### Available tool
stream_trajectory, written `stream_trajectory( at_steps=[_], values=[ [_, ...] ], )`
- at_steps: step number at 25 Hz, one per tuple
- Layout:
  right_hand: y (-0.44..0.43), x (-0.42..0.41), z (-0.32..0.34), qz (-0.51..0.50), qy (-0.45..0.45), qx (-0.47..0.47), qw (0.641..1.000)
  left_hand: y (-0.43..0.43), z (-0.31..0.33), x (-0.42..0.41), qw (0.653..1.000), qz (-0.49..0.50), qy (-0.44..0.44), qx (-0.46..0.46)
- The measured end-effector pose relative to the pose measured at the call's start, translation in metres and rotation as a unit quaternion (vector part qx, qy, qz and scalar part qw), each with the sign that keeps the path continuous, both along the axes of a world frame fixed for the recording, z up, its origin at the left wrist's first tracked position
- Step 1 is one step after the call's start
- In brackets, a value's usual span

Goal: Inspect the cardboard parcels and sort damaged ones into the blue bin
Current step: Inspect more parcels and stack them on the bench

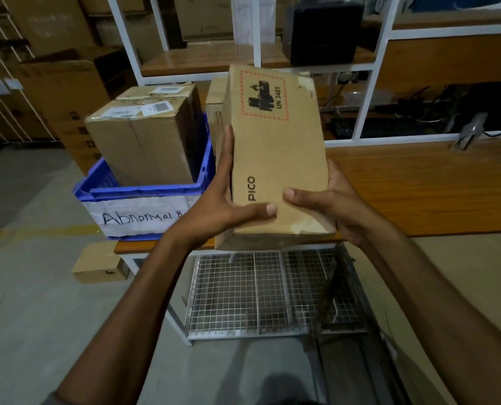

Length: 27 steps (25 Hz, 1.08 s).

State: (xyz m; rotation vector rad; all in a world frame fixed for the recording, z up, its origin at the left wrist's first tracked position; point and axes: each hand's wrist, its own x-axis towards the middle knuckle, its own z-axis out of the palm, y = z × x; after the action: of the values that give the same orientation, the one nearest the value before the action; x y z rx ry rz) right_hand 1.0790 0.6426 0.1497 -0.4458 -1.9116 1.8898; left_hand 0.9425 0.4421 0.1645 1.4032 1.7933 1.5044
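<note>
Cardboard parcel [275,159] held before wooden table [418,194], white shelving [256,30] behind.

Two hands are counted, a left hand [214,211] and a right hand [341,210]. Five cardboard parcels are counted: one held parcel [275,159] gripped by both hands, a front parcel [141,141] and a rear parcel [158,93] in the one blue bin [144,193], one half-hidden parcel [214,103], and one small parcel [97,266] on the floor [24,287].

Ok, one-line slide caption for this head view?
Left hand and right hand grip a PICO parcel beside the blue bin, which holds a larger box.
</note>
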Motion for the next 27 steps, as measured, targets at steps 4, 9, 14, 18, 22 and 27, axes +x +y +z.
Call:
stream_trajectory(
  at_steps=[4,9,14,18,22,27],
  values=[
    [-0.001,0.008,-0.019,-0.026,0.029,-0.13,0.991,0.002,0.0,-0.003,0.996,0.007,-0.062,0.064],
    [0.0,0.016,-0.06,-0.019,0.054,-0.236,0.97,0.002,-0.027,-0.016,0.969,0.226,0.033,-0.095],
    [0.011,0.015,-0.057,-0.011,0.08,-0.227,0.971,0.009,-0.05,-0.019,0.941,0.257,-0.186,-0.113],
    [0.021,0.012,-0.055,0.019,0.07,-0.21,0.975,0.019,-0.056,-0.043,0.96,0.208,-0.144,-0.121],
    [0.024,0.007,-0.077,0.001,0.0,-0.166,0.986,0.031,-0.08,-0.053,0.958,0.201,-0.166,-0.12],
    [0.041,0.006,-0.095,-0.039,-0.031,-0.157,0.986,0.042,-0.108,-0.054,0.948,0.215,-0.179,-0.151]
  ],
)
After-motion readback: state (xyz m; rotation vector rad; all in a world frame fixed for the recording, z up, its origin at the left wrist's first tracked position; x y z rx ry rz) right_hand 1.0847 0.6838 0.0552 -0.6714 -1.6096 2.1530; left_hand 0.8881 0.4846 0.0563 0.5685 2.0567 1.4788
